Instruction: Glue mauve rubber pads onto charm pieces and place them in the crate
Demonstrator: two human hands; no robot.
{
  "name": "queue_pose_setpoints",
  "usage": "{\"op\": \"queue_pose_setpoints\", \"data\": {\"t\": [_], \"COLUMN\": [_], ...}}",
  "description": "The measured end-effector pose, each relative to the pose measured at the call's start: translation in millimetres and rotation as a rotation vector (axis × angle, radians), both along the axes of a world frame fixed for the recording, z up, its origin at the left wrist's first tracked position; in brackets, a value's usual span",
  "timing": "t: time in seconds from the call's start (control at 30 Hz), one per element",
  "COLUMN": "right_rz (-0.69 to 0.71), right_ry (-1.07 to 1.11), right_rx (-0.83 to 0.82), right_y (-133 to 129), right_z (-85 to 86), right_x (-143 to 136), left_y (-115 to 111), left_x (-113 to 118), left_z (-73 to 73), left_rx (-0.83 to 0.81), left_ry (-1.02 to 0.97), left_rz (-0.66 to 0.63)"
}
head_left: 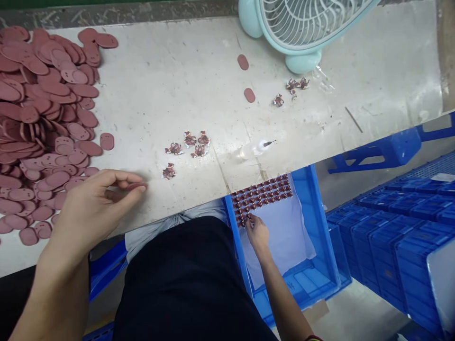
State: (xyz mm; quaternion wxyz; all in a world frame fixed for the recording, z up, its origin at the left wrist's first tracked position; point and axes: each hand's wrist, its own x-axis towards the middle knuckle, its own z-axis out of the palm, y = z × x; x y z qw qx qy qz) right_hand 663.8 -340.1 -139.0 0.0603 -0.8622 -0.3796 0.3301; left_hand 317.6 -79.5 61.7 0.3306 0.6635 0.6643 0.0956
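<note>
Over the table's near edge, my left hand (97,201) pinches a reddish-brown oval disc (135,186) between thumb and fingers. Beside that hand spreads a large heap of similar discs (53,90), some with small holes. My right hand (258,232) reaches down into a blue crate (322,237), its fingertips closed at a small brown-and-white figurine (248,216) at the end of a row. Neat rows of these figurines (265,192) stand on a white sheet (280,232) in the crate. Several loose figurines (197,143) lie on the table between my hands.
A light-blue fan (305,23) stands at the table's back. Near it lie two single discs (249,95) and more figurines (292,85). A clear bottle with a dark needle tip (268,143) lies by the front edge. Stacked blue crates (387,246) fill the right side.
</note>
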Motion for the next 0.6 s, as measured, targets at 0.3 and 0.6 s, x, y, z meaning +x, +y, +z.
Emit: {"op": "queue_pose_setpoints", "data": {"t": [0.3, 0.6], "right_rz": [-0.196, -0.517], "right_ry": [0.071, 0.618], "right_rx": [0.143, 0.571], "right_y": [15.0, 101.7], "right_z": [33.0, 154.2], "right_x": [1.2, -28.2], "left_y": [-8.4, -51.4], "left_x": [0.7, 3.5], "left_z": [6.8, -5.8], "left_rx": [0.176, -0.071], "left_ry": [-0.645, -0.993], "left_rz": [0.257, 0.294]}}
